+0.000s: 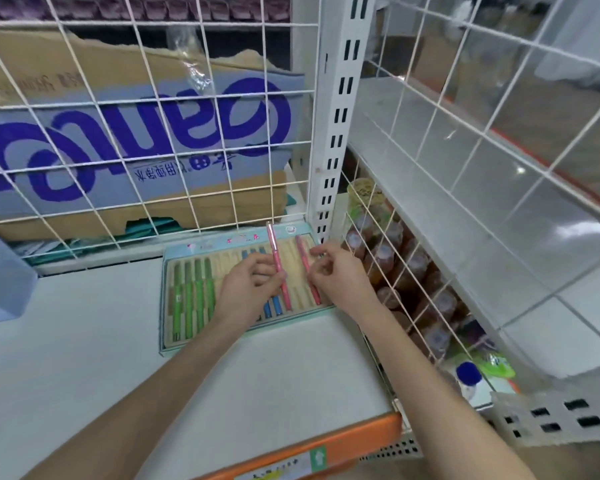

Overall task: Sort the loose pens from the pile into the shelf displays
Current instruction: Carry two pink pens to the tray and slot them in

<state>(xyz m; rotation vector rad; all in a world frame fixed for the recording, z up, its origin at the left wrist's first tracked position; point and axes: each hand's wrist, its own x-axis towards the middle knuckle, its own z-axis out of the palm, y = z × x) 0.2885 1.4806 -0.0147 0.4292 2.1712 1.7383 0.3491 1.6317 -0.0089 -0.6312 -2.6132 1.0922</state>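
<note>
The left hand (253, 282) pinches a slim pink plastic pen (278, 268) over the shallow teal-rimmed cardboard display tray (174, 344); green pens (191, 292) and blue pens (272, 304) are already slotted; the right hand (333, 271), fingers loosely curled, touches a second pink pen (307, 268) lying in the tray; several slots remain unfilled.

Head view, steeply down, close over shelf (84, 341)

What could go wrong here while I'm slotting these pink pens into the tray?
The left hand pinches the pink pen near its middle, tilted across the grooves, so it could land crooked or beside the blue pens. The right hand works close over the second pink pen and could nudge it out of its groove. The display tray lies loose and may slide.
</note>
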